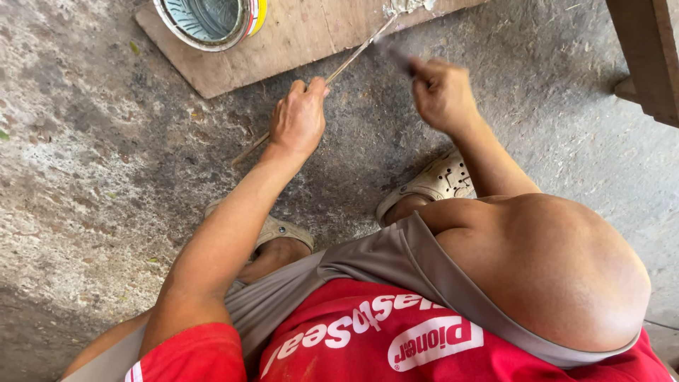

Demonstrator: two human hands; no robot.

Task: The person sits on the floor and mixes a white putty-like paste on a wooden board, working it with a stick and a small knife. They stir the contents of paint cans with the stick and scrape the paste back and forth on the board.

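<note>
Two hands work near the top middle of the frame: the left hand [299,117] is clenched around one thin stick [339,69], which slants from centre left up to a white lump of paste [404,6] at the top edge, while the right hand [442,92] pinches something small and blurred that I cannot make out. One open round tin [210,21], silvery inside with a red-and-yellow label band, sits at the upper left on one flat wooden board [297,35], and two pale sandals [435,182] rest on the concrete floor [85,177] below.

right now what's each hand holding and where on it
Left hand grips a thin stick near its lower end. Right hand pinches something small and dark, too blurred to name.
</note>
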